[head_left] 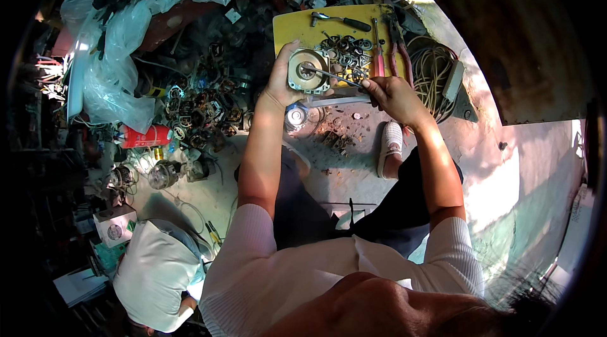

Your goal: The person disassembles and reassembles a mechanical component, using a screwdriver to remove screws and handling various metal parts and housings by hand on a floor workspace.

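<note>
My left hand (278, 87) holds a round, cup-shaped metal motor housing (295, 75) with a squarish flange, its open face turned up. A thin dark metal rod (338, 78) slants from my right hand (393, 98) into the middle of that housing. Closed fingers and thumb grip the rod's outer end, and its handle, if any, is hidden. Just beyond both hands lies a yellow board (291, 24). On it are a heap of small metal rings and parts (348, 52), a ratchet wrench (341, 21), a pink-handled screwdriver (379, 59) and red-handled pliers (398, 46).
Coiled cable (433, 78) lies right of the board. Several motor parts (202, 106) pile up at the left, near plastic bags (120, 78) and a red cylinder (145, 136). Scraps (338, 138) litter the floor before my feet. A person in a light shirt (155, 274) is at lower left.
</note>
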Demonstrator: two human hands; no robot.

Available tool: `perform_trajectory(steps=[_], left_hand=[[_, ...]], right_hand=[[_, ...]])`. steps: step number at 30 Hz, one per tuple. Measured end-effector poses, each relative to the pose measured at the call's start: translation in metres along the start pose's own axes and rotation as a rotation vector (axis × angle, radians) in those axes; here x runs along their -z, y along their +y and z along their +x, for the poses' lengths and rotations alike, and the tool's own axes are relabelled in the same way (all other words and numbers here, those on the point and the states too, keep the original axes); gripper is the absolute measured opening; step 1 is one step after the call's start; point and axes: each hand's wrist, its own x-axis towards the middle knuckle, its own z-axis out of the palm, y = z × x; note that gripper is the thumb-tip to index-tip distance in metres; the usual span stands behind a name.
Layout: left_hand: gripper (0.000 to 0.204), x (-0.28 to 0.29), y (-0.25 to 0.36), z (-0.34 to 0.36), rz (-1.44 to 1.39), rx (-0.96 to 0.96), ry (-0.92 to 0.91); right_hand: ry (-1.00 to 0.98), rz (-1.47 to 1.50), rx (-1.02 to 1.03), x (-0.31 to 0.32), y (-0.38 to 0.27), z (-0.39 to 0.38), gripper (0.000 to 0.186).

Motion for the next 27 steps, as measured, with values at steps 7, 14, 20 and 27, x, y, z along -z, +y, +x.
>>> perform_trajectory(steps=[7,14,20,27], left_hand=[[0.068,0.009,0.009,-0.002,0.138,-0.180,0.165],[0.067,0.001,0.011,-0.002,0.147,-0.273,0.207],[0.059,0.004,0.006,0.006,0.245,-0.349,0.286],[0.049,-0.002,-0.003,0.015,0.535,-0.481,0.366]], right_hand=[[0.059,0.061,0.078,0.011,0.000,-0.006,0.034],[0.102,0.033,0.078,0.005,0.008,-0.005,0.033],[0.169,0.040,0.061,0.013,0.000,-0.009,0.030],[0.040,0.142,-0.026,0.010,0.003,-0.012,0.030]])
